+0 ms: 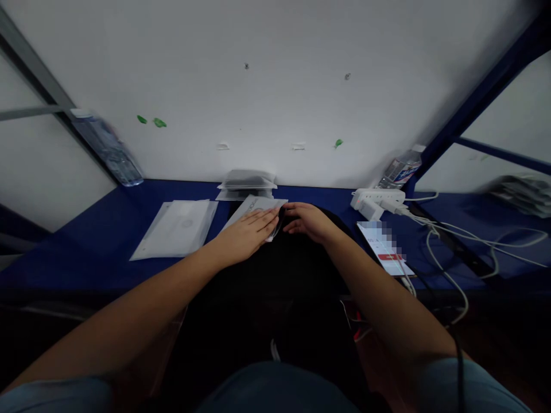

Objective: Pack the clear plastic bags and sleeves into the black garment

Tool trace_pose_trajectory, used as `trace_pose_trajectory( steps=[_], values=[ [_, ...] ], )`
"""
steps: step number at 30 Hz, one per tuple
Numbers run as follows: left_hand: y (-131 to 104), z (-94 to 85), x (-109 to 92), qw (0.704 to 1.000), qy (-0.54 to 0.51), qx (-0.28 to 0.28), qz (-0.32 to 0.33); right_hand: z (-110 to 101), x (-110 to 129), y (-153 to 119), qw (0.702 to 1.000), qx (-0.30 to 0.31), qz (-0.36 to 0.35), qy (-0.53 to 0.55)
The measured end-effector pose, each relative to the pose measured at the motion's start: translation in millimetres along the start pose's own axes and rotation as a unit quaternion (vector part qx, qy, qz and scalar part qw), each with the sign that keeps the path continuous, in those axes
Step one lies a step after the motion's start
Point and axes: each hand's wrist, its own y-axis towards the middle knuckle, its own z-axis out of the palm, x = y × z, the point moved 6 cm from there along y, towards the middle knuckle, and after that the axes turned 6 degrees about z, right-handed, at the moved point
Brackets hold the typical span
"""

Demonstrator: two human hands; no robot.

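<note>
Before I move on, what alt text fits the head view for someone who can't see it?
A person's left hand rests on a pale printed packet over black material on a blue table, with the right hand at the packet's right edge. More pale packets lie to the left and behind; a lit phone and power strip sit right.

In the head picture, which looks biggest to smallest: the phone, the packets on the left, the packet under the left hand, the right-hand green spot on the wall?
1. Packets on the left
2. Phone
3. Green spot

Unsure: the packet under the left hand is partly covered, so I can't rank it against the phone.
</note>
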Motion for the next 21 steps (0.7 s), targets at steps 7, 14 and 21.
trace_pose_trajectory(
  steps=[7,14,21],
  values=[
    [1.0,2.4,-4.2,1.0,-0.011,0.007,0.011,25.5,-3.5,-4.6,0.989,0.145,-0.004,0.017],
    [1.5,-1.9,-0.7,0.999,0.005,-0.039,-0.006,-9.3,6.1,-0.2,0.976,-0.064,-0.085,-0.189],
    [1.7,-9.0,2.0,0.997,0.003,-0.066,-0.039,35.8,25.7,-48.7,0.791,0.106,-0.443,-0.409]
  ],
)
